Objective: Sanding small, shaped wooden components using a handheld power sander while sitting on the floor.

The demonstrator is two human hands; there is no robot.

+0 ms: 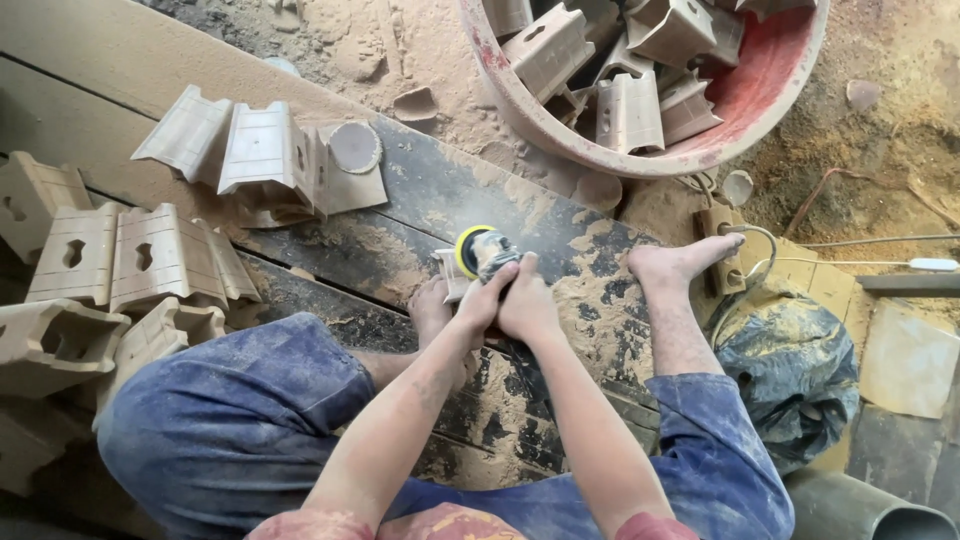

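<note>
**Sander and wooden piece, held between both hands**

Left hand [478,300] and right hand [527,300] meet, fingers closed around a small sander [483,250] with a yellow disc, pressed to a wooden piece [450,272] just ahead, leftward. Surface: dark planks [420,200], sawdust-covered. Around: carved wooden blocks [140,255] left; red basin [760,90] of blocks beyond.

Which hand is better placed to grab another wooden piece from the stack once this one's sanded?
Probably the left hand: the stacked wooden pieces lie on its side, while the right hand grips the sander.
</note>
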